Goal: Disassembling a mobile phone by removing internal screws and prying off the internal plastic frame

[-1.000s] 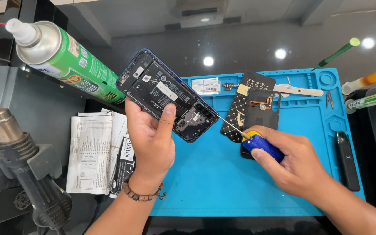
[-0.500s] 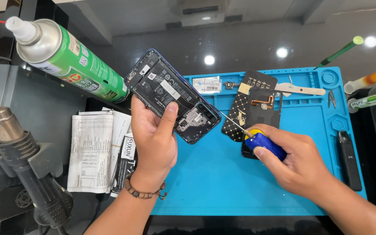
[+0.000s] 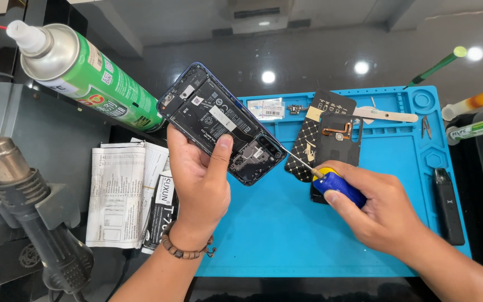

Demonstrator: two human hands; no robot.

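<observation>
Head view: left hand fingers closed round an opened blue-framed smartphone with exposed black internals, held tilted above the blue silicone work mat. Right hand fingers clamp a blue-and-yellow-handled screwdriver, tip at the phone's lower end.

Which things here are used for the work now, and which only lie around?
In use:
left hand
opened phone
right hand
screwdriver

Lying about:
green spray can
heat gun
papers
black back cover
blue mat
</observation>
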